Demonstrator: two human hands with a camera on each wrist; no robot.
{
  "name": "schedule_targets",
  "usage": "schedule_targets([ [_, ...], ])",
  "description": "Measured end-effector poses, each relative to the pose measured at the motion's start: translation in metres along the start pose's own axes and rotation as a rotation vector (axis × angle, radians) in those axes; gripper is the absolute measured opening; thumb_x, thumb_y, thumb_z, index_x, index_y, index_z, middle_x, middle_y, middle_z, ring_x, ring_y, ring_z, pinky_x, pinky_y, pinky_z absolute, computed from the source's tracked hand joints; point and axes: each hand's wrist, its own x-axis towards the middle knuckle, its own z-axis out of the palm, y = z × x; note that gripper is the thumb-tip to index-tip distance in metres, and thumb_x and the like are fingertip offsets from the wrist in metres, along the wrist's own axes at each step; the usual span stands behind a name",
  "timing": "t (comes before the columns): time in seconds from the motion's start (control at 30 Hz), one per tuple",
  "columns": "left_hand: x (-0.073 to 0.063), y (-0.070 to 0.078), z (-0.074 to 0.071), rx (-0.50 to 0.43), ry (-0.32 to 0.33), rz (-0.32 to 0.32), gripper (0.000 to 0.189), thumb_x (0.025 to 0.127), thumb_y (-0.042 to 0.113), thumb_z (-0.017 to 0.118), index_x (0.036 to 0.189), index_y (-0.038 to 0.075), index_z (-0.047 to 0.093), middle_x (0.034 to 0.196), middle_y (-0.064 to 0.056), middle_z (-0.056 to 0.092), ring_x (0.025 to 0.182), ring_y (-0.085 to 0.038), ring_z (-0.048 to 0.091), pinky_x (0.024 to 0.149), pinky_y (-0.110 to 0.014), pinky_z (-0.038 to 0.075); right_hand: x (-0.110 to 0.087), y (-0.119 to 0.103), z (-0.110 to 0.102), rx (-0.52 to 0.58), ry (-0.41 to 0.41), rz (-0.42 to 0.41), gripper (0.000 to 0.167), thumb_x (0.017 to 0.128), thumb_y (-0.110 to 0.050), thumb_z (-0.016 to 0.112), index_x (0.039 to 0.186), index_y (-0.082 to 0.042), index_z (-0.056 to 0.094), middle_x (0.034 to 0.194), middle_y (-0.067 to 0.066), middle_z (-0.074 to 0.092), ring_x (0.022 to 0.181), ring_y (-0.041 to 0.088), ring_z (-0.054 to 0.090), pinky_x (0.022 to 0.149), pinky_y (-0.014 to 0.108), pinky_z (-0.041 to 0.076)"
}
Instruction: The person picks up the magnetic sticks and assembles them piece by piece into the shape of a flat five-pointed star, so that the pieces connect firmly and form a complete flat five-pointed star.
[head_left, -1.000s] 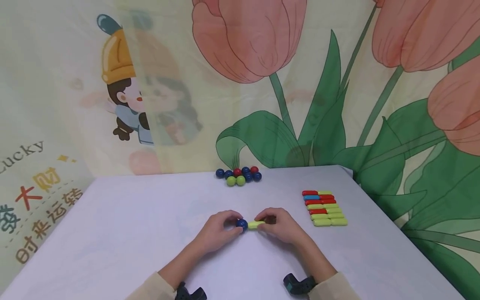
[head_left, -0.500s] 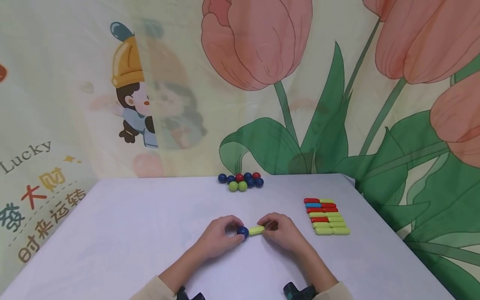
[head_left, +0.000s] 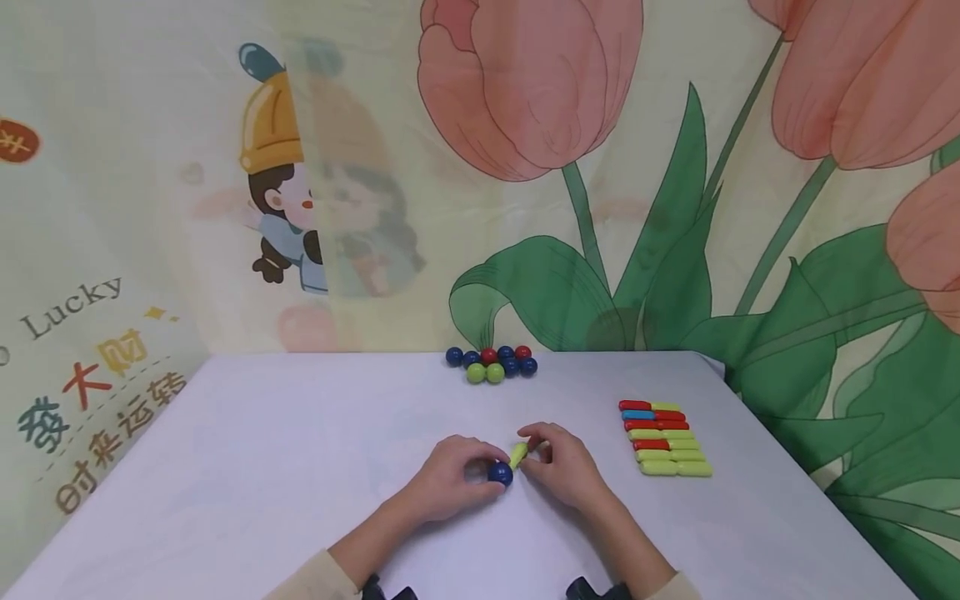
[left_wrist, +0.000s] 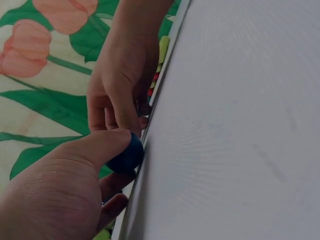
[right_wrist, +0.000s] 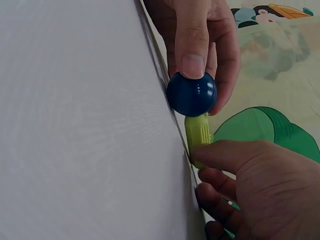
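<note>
My left hand [head_left: 453,477] grips a glossy dark blue ball [head_left: 500,474] between thumb and fingers, low over the table. My right hand [head_left: 566,468] pinches a short yellow-green stick [head_left: 518,455] by its far end. The stick's near end meets the ball and slants away from it in the head view. Seen from the right wrist, the ball [right_wrist: 192,95] sits under the left thumb and the ribbed stick [right_wrist: 196,130] runs from it to the right thumb. From the left wrist, the ball [left_wrist: 125,157] shows while the stick is hidden.
Several blue, red and green balls [head_left: 495,372] cluster at the table's back edge. On the right, several sticks in red, blue and yellow-green [head_left: 667,457] lie in stacked rows. The white-covered table [head_left: 300,433] ends at a tulip-patterned curtain [head_left: 540,100].
The yellow-green stick has swung from lying almost sideways to slanting away from me. The right hand has shifted with it, while the left keeps its grip on the ball. The head view has moved slightly.
</note>
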Motion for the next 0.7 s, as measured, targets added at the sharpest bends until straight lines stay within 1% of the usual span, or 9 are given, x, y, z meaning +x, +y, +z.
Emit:
schedule_targets([
  [0.1, -0.003, 0.001, -0.001, 0.02, -0.004, 0.003, 0.034, 0.09, 0.032, 0.079, 0.123, 0.027, 0.074, 0.117, 0.012, 0.074, 0.114, -0.012, 0.059, 0.104, -0.043, 0.043, 0.001, -0.004, 0.001, 0.048, -0.025, 0.022, 0.04, 0.089, -0.01, 0.079, 0.126, -0.022, 0.069, 0.109, -0.003, 0.071, 0.085, 0.013, 0.057, 0.074, 0.024, 0.053],
  [0.2, -0.003, 0.002, -0.002, 0.025, -0.014, -0.005, 0.034, 0.09, 0.035, 0.079, 0.123, 0.029, 0.074, 0.114, 0.011, 0.073, 0.112, -0.011, 0.057, 0.105, -0.043, 0.042, 0.001, -0.009, 0.0, 0.095, -0.06, 0.043, 0.04, 0.09, -0.011, 0.078, 0.127, -0.025, 0.069, 0.12, -0.002, 0.072, 0.09, 0.013, 0.06, 0.079, 0.026, 0.056],
  [0.23, -0.002, 0.004, -0.001, 0.025, -0.021, -0.006, 0.034, 0.09, 0.036, 0.079, 0.123, 0.029, 0.075, 0.113, 0.011, 0.072, 0.111, -0.011, 0.057, 0.105, -0.043, 0.042, 0.001, -0.009, -0.002, 0.109, -0.07, 0.053, 0.039, 0.091, -0.011, 0.077, 0.127, -0.025, 0.069, 0.123, -0.002, 0.071, 0.091, 0.013, 0.061, 0.08, 0.027, 0.057],
  [0.33, 0.002, 0.008, -0.001, 0.03, -0.035, -0.023, 0.035, 0.089, 0.037, 0.08, 0.123, 0.031, 0.075, 0.111, 0.012, 0.071, 0.11, -0.01, 0.056, 0.106, -0.043, 0.042, 0.001, -0.009, -0.007, 0.142, -0.11, 0.056, 0.037, 0.091, -0.011, 0.077, 0.126, -0.024, 0.07, 0.128, -0.001, 0.071, 0.094, 0.014, 0.063, 0.082, 0.03, 0.059],
  [0.43, 0.002, 0.01, -0.002, 0.047, -0.033, -0.041, 0.035, 0.088, 0.036, 0.08, 0.122, 0.031, 0.075, 0.109, 0.011, 0.071, 0.11, -0.01, 0.057, 0.104, -0.041, 0.043, 0.003, -0.01, -0.011, 0.167, -0.155, 0.056, 0.035, 0.093, -0.012, 0.076, 0.126, -0.024, 0.07, 0.128, 0.0, 0.07, 0.098, 0.014, 0.066, 0.085, 0.032, 0.06],
  [0.57, 0.0, 0.01, -0.003, 0.062, -0.001, -0.072, 0.034, 0.087, 0.034, 0.081, 0.12, 0.028, 0.076, 0.107, 0.01, 0.071, 0.107, -0.011, 0.057, 0.097, -0.037, 0.046, 0.004, -0.009, -0.019, 0.167, -0.186, 0.049, 0.032, 0.095, -0.014, 0.074, 0.126, -0.022, 0.07, 0.128, -0.001, 0.07, 0.104, 0.016, 0.067, 0.091, 0.039, 0.06],
  [0.7, 0.001, 0.009, -0.002, 0.076, 0.071, -0.089, 0.034, 0.086, 0.03, 0.082, 0.119, 0.024, 0.077, 0.106, 0.006, 0.073, 0.102, -0.014, 0.059, 0.09, -0.033, 0.047, 0.002, -0.004, -0.036, 0.131, -0.176, 0.031, 0.028, 0.095, -0.015, 0.073, 0.124, -0.019, 0.071, 0.123, -0.002, 0.071, 0.105, 0.017, 0.066, 0.093, 0.04, 0.059],
])
